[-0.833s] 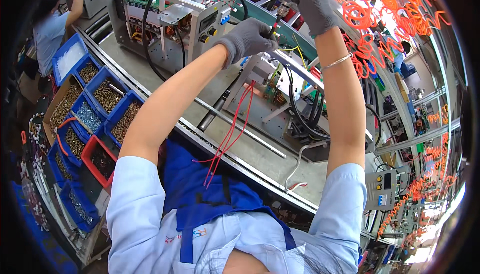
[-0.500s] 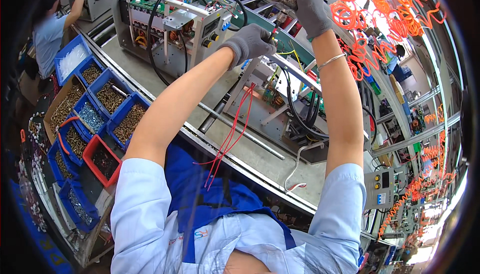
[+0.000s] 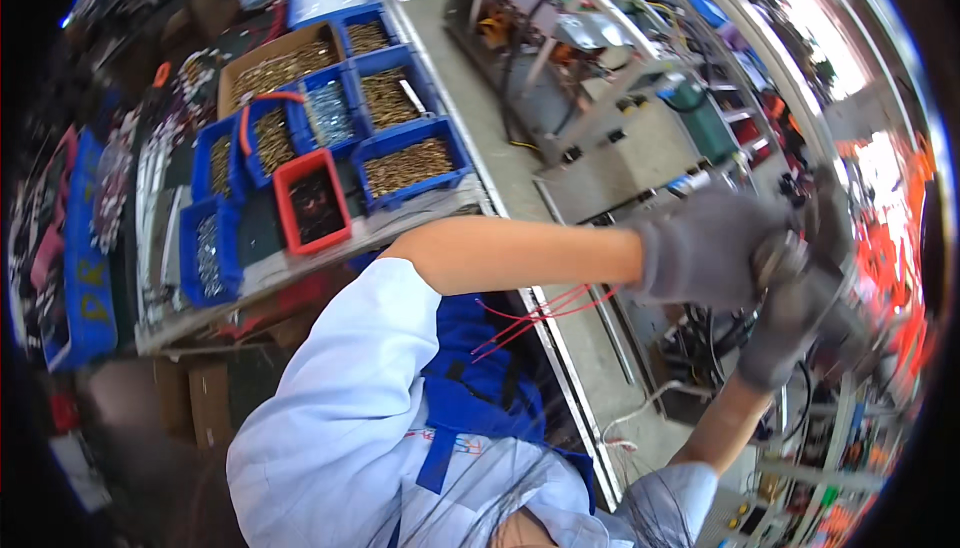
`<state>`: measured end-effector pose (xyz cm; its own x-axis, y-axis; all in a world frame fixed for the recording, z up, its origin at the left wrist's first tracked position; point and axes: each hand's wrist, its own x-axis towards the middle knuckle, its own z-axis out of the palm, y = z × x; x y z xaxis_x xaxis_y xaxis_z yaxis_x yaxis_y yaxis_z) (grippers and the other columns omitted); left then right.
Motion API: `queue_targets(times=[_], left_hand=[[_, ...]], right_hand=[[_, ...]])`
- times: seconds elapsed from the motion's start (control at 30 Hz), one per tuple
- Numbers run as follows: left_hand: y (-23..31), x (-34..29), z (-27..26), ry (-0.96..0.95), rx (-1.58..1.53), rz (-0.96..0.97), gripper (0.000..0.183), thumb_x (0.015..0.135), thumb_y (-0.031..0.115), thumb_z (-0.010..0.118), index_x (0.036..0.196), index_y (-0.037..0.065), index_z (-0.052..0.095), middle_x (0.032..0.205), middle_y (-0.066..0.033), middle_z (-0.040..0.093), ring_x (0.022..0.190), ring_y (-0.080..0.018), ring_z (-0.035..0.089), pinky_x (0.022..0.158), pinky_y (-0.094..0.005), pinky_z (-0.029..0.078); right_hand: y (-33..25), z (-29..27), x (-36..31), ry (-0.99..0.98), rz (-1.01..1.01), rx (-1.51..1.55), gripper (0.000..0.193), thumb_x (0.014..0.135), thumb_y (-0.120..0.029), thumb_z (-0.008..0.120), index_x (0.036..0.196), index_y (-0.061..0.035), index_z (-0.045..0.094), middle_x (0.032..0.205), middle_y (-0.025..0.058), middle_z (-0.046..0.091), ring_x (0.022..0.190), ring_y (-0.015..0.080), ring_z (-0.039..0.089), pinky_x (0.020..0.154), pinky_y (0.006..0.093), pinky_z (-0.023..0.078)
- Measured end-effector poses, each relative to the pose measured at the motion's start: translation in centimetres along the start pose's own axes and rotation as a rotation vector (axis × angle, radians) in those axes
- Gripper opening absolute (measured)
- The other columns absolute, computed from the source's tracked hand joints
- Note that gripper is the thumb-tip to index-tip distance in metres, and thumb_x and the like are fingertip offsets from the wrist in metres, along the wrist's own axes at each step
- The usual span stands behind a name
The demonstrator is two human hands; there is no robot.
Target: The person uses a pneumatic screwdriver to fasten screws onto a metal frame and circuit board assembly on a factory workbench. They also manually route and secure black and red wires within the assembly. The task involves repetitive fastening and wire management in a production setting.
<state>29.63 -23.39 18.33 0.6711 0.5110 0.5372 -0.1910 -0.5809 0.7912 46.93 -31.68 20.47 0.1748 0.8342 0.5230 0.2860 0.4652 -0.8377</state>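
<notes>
My left hand (image 3: 715,246), in a grey glove, reaches across to the right and is smeared by motion. Just beyond and below it is my right hand (image 3: 785,333), also gloved and blurred, with its fingers wrapped round a power screwdriver (image 3: 780,260). Of this tool only a rounded metallic part shows clearly. The two hands overlap in the picture; whether my left fingers touch the tool I cannot tell. Behind the hands lies an open metal equipment chassis, mostly hidden. Thin red wires (image 3: 545,320) stick out from below my left wrist toward my apron.
Blue bins (image 3: 408,166) of brass screws and a red bin (image 3: 312,203) of dark small parts stand on the left bench. A second open chassis (image 3: 600,58) stands farther along the roller line. Coiled orange hoses (image 3: 905,258) hang at right. A white cable (image 3: 655,398) lies near the rail.
The view has swung left, so the bins sit nearer the middle. Both hands have moved away from the chassis top, now lower right in the picture and close together, with the screwdriver still in the right.
</notes>
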Motion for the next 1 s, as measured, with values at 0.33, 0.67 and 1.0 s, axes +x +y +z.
queue_targets(times=[0.33,0.67,1.0], left_hand=[[-8.8,-9.6,1.9,-0.08,0.703,0.306,0.026,0.069,0.018,0.067,0.095,0.019,0.063,0.097,-0.0017,0.061,0.11,-0.0233,0.054,0.107,-0.0448,0.029],[-17.9,-22.6,-25.1,0.05,1.755,-0.961,0.018,0.074,0.024,0.066,0.084,0.012,0.073,0.095,-0.0106,0.071,0.111,-0.0316,0.057,0.105,-0.0517,0.023],[-21.0,-24.1,-29.6,-0.183,1.5,-1.041,0.015,0.077,0.009,0.062,0.09,0.01,0.07,0.099,-0.0173,0.068,0.097,-0.0351,0.066,0.082,-0.046,0.053]], right_hand=[[4.7,7.8,-14.8,0.008,0.887,0.776,0.075,0.085,-0.064,0.054,0.109,0.0067,0.051,0.076,0.0151,0.061,0.049,0.0163,0.055,0.045,0.0246,0.046],[5.6,5.7,-19.5,0.089,0.884,0.874,0.069,0.079,-0.042,0.064,0.126,0.0037,0.043,0.079,0.0147,0.058,0.052,0.0151,0.057,0.043,0.0258,0.048],[3.8,5.1,-20.5,0.146,0.84,0.618,0.081,0.074,-0.052,0.066,0.126,0.0049,0.044,0.079,0.0138,0.059,0.052,0.0142,0.059,0.044,0.0246,0.049]])
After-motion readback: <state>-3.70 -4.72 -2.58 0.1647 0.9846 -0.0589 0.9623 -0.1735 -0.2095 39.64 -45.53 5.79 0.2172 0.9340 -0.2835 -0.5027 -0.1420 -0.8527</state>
